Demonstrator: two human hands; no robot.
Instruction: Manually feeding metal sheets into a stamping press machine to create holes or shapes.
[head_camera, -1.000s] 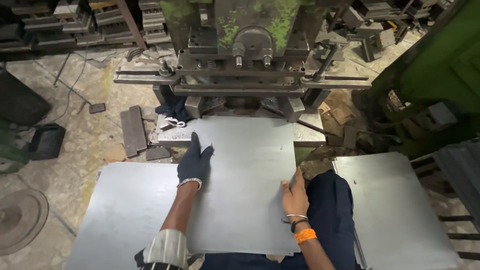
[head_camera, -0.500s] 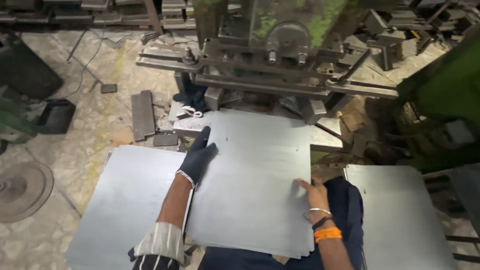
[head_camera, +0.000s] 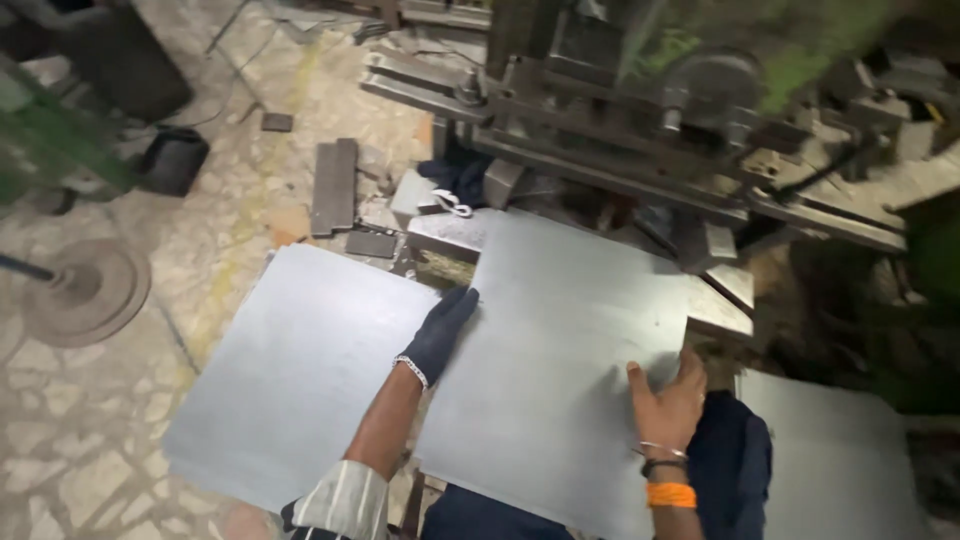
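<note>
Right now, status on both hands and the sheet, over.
Left hand, dark glove, flat on the grey square metal sheet. Right hand, bare, grips its right edge. Grey-green press machine directly ahead; second sheet lies left.

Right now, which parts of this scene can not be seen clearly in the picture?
Head view only:
- Upper part of the press machine: blurred by motion and cut off by the top edge.
- Near end of the metal sheet: cut off by the bottom edge.
- Right hand: its fingers are hidden under the sheet.
- Right-side sheet: cut off at the corner.
</note>
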